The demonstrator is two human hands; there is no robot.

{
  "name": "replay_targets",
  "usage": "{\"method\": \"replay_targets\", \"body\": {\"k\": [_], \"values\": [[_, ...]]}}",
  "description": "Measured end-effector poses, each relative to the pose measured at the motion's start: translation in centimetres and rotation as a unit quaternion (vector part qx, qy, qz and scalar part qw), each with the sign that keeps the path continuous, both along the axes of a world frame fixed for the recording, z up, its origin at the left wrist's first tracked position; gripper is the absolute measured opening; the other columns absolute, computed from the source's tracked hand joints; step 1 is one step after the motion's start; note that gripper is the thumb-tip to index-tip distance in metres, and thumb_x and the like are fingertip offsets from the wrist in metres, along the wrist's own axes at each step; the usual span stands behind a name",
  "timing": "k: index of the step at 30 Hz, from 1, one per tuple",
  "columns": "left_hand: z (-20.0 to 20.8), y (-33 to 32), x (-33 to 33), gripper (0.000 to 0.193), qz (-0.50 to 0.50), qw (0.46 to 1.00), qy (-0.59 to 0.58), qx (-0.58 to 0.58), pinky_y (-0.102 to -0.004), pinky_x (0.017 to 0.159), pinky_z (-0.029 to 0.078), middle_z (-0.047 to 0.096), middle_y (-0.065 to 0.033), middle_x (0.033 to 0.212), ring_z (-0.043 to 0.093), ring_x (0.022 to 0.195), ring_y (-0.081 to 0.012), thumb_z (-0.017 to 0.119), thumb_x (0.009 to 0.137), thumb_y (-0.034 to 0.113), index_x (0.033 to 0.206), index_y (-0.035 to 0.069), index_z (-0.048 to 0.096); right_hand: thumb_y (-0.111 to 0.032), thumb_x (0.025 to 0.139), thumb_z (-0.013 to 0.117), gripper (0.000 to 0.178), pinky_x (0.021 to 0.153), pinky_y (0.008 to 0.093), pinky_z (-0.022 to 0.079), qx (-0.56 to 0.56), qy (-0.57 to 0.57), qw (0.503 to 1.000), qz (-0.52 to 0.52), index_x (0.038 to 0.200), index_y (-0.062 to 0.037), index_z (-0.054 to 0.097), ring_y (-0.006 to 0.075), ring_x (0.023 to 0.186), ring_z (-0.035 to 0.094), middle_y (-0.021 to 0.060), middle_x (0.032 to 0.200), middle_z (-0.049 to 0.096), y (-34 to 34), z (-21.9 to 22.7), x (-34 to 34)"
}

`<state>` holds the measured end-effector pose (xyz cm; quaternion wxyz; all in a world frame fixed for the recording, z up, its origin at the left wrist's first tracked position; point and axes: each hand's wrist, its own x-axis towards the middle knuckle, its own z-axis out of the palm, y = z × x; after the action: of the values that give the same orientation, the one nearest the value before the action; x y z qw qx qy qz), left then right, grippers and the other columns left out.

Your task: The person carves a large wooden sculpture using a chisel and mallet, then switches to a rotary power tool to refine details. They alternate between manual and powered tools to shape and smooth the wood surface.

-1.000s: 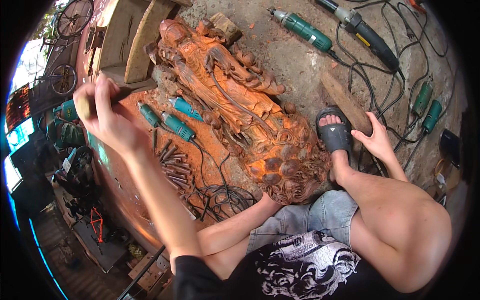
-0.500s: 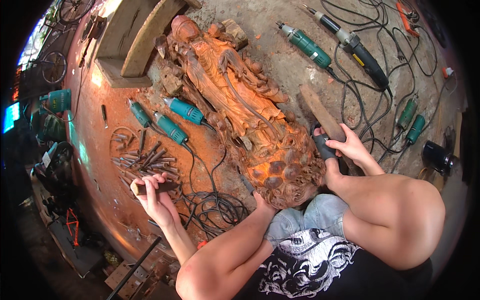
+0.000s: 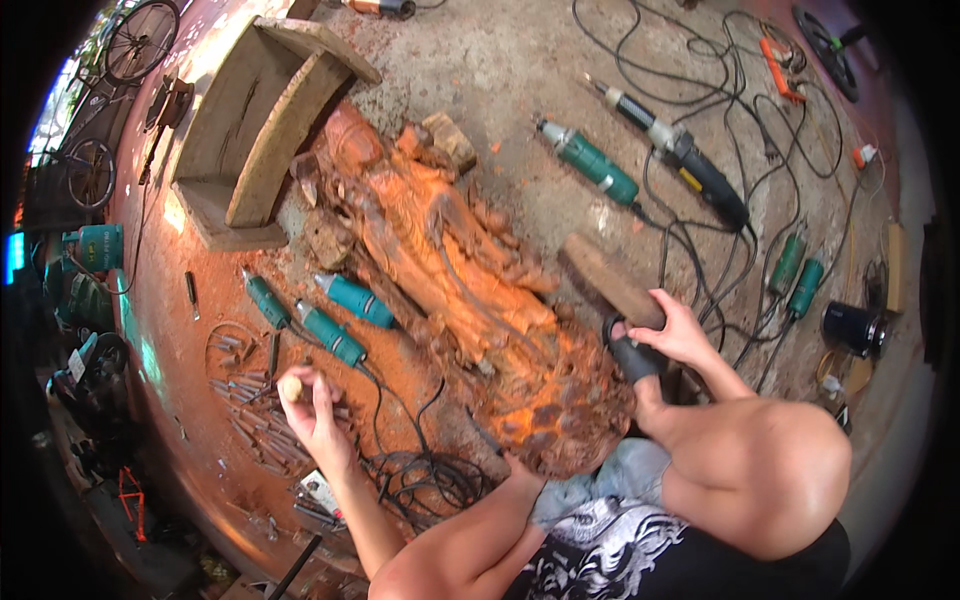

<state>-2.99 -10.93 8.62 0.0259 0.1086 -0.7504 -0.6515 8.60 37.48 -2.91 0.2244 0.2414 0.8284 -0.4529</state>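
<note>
A carved wooden statue [image 3: 455, 275] lies slantwise between my legs, its robed figure pointing away from me and its knobbly, curled base nearest me. Left of it, my left hand [image 3: 320, 420] is raised with its fingers wrapped round a chisel [image 3: 291, 388]. The chisel's pale round butt end faces up; its blade is hidden. On the right, my right hand [image 3: 682, 332] grips the near end of a wooden mallet [image 3: 612, 278], a thick flat bar with a dark side. The mallet is over the floor beside the statue, near my sandalled right foot [image 3: 632, 358].
Several chisels [image 3: 260, 425] are heaped on the dusty floor at left. Teal power tools [image 3: 332, 335] lie left of the statue, with coiled cords [image 3: 430, 480] below. More grinders [image 3: 590, 165] and tangled cables are at right. A curved wooden piece [image 3: 285, 140] stands at the far left.
The chisel has turned in my left hand, so its butt end now faces up. My view has shifted; the mallet appears lower and more level, still in my right hand.
</note>
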Motion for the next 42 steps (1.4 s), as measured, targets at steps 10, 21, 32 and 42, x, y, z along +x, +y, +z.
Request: {"method": "replay_targets", "body": {"k": [10, 21, 32, 42], "values": [[-12.5, -20.9, 9.7, 0.028, -0.082, 0.732, -0.057, -0.674, -0.0521, 0.084, 0.050, 0.063, -0.0171, 0.111, 0.060, 0.103, -0.0417, 0.074, 0.074, 0.007, 0.102, 0.009, 0.069, -0.008, 0.081, 0.078, 0.080, 0.092, 0.0508, 0.055, 0.200, 0.196, 0.931, 0.235, 0.153, -0.0056, 0.046, 0.0445, 0.107, 0.068, 0.0254, 0.120, 0.069, -0.7, -1.4, -8.7], [-10.5, -23.9, 6.7, 0.055, 0.064, 0.756, -0.187, -0.624, -0.0486, 0.113, 0.043, 0.052, -0.0222, 0.149, 0.048, 0.141, -0.0389, 0.063, 0.080, -0.008, 0.132, 0.009, 0.061, 0.003, 0.080, 0.075, 0.048, 0.079, 0.0344, 0.060, 0.097, 0.115, 0.978, 0.141, 0.128, -0.0026, 0.071, 0.0270, 0.102, 0.074, 0.0171, 0.116, 0.075, 4.6, 3.5, -2.9], [-19.5, -4.6, -12.2, 0.095, 0.083, 0.852, -0.305, -0.416, -0.0545, 0.100, 0.054, 0.069, -0.0312, 0.123, 0.068, 0.117, -0.0468, 0.069, 0.083, 0.070, 0.142, 0.000, 0.044, 0.005, 0.080, 0.075, 0.051, 0.084, 0.0346, 0.056, 0.260, 0.203, 0.897, 0.295, 0.130, -0.0044, 0.071, 0.0243, 0.103, 0.073, 0.0114, 0.117, 0.077, 4.6, 29.7, -10.8], [-3.6, -1.8, -1.5, 0.063, 0.058, 0.818, -0.094, 0.565, -0.0278, 0.051, 0.042, 0.052, -0.0080, 0.084, 0.049, 0.060, -0.0163, 0.050, 0.100, 0.044, 0.143, -0.001, 0.048, -0.018, 0.093, 0.080, 0.038, 0.084, 0.0325, 0.061, -0.237, 0.213, 0.943, 0.097, 0.129, -0.0068, 0.074, 0.0205, 0.093, 0.077, 0.0114, 0.104, 0.079, -14.6, 19.4, -1.2]]}}
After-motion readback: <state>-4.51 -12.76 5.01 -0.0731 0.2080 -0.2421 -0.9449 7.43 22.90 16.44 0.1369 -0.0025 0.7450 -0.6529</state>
